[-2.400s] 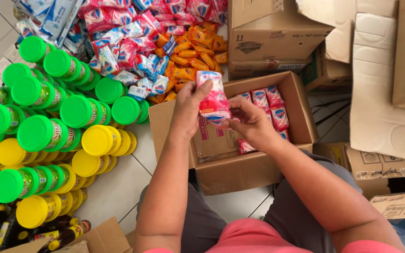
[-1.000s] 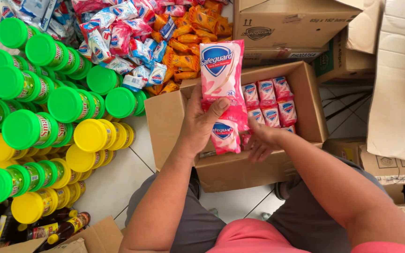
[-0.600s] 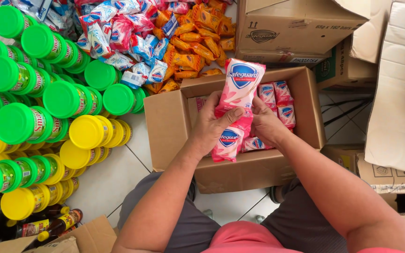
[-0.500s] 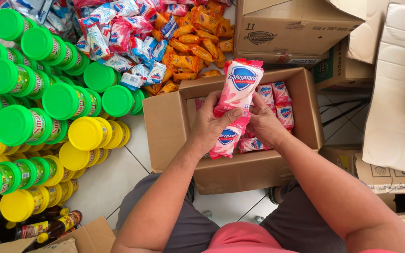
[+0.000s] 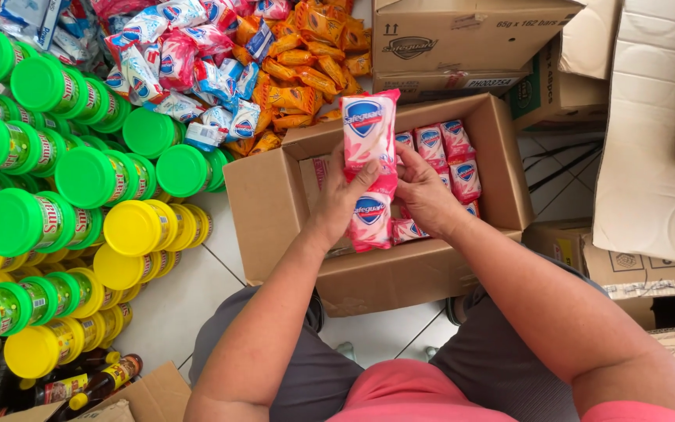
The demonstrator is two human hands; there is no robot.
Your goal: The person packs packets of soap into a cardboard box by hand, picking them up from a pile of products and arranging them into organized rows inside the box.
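I hold a joined strip of pink and white soap packets (image 5: 369,137) upright over an open cardboard box (image 5: 271,211). My left hand (image 5: 340,197) grips the strip from the left, thumb across its middle. My right hand (image 5: 422,190) holds it from the right side. The strip's lower packet hangs between my palms. More pink soap packets (image 5: 453,148) lie in rows inside the box at its far right corner.
Green-capped bottles (image 5: 80,176) and yellow-capped bottles (image 5: 130,228) stand packed on the left. A heap of blue, pink and orange packets (image 5: 220,55) lies beyond the box. Closed cardboard cartons (image 5: 462,35) stack at the top right, flattened cardboard (image 5: 658,141) at the right. Dark bottles (image 5: 87,387) lie bottom left.
My hands first held a bundle of packets over the box. Then they lifted a strip of soap packets upright and kept holding it there, shifting it slightly.
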